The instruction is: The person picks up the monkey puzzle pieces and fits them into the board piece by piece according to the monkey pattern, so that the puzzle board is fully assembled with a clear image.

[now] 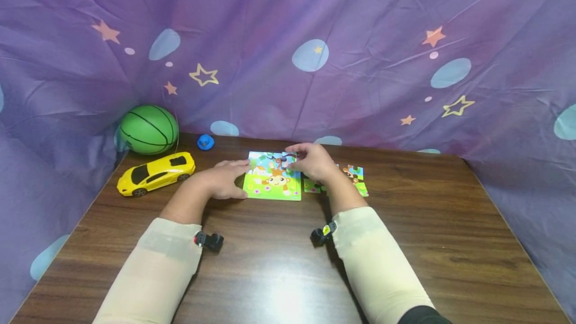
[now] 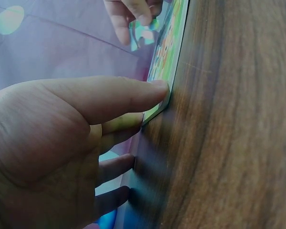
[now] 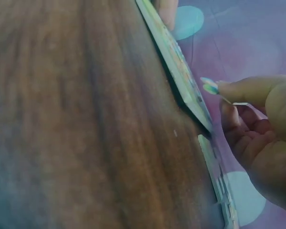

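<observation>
The brown table fills the lower frame beneath my arms. Upon it, at the centre, lies the puzzle board, bearing a monkey scene; its upper right is partly hidden, and I cannot tell how much of the picture is print and how much is set pieces. My left hand is spread at the board's left edge, fingers extended, thumb touching the near corner. My right hand pinches above the board's upper right. Loose pieces lie just right of the board; judging by these, the work is unfinished. Smallest, the held piece sits between right thumb and fingers, apparently not yet placed.
</observation>
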Action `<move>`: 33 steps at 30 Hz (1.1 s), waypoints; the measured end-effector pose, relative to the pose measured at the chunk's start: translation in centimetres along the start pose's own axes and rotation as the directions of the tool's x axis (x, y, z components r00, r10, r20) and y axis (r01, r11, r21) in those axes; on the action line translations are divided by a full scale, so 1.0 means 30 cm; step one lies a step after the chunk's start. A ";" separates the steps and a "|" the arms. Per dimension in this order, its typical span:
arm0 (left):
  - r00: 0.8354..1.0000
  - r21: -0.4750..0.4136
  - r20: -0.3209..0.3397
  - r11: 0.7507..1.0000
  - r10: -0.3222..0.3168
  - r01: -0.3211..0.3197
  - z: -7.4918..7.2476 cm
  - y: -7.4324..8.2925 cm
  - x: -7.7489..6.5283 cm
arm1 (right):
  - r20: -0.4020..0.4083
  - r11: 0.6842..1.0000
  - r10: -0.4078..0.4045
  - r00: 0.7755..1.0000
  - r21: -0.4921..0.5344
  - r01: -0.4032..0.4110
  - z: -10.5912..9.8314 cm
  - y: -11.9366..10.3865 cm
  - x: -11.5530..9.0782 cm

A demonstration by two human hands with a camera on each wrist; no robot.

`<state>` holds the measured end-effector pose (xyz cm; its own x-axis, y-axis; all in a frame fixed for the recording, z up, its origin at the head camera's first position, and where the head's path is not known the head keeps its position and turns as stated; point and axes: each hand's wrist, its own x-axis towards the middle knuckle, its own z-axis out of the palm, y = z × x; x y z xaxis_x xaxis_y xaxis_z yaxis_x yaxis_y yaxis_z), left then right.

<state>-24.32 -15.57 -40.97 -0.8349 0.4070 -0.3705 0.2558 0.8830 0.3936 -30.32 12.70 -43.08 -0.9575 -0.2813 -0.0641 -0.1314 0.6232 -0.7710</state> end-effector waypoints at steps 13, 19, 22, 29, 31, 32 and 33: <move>1.000 0.003 -0.004 1.000 0.010 -0.010 0.002 0.000 -0.008 | 0.021 0.963 -0.071 0.997 -0.258 0.074 0.007 0.006 0.009; 1.000 0.004 -0.005 1.000 0.017 -0.017 0.002 -0.001 -0.006 | 0.058 0.945 -0.082 0.995 -0.311 0.096 0.005 0.006 0.015; 1.000 0.007 -0.005 1.000 0.018 -0.018 0.001 0.000 -0.003 | 0.075 0.940 -0.081 0.994 -0.325 0.101 0.003 0.006 0.015; 1.000 0.014 -0.006 1.000 0.017 -0.017 0.003 -0.002 0.002 | 0.094 0.935 -0.084 0.992 -0.338 0.111 -0.004 0.001 0.009; 1.000 0.012 -0.006 1.000 0.016 -0.016 0.003 -0.001 0.003 | 0.097 0.935 -0.083 0.992 -0.336 0.111 -0.005 0.001 0.009; 1.000 0.010 -0.006 1.000 0.016 -0.016 0.002 -0.001 0.003 | 0.100 0.936 -0.081 0.992 -0.335 0.111 -0.005 0.001 0.009; 1.000 0.009 -0.005 1.000 0.015 -0.015 0.002 -0.001 0.003 | 0.102 0.936 -0.080 0.992 -0.335 0.110 -0.005 0.002 0.010</move>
<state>-24.38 -15.54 -41.07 -0.8334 0.4189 -0.3606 0.2726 0.8791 0.3910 -30.64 12.76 -43.04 -0.9127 -0.4033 -0.0661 -0.3147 0.7967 -0.5160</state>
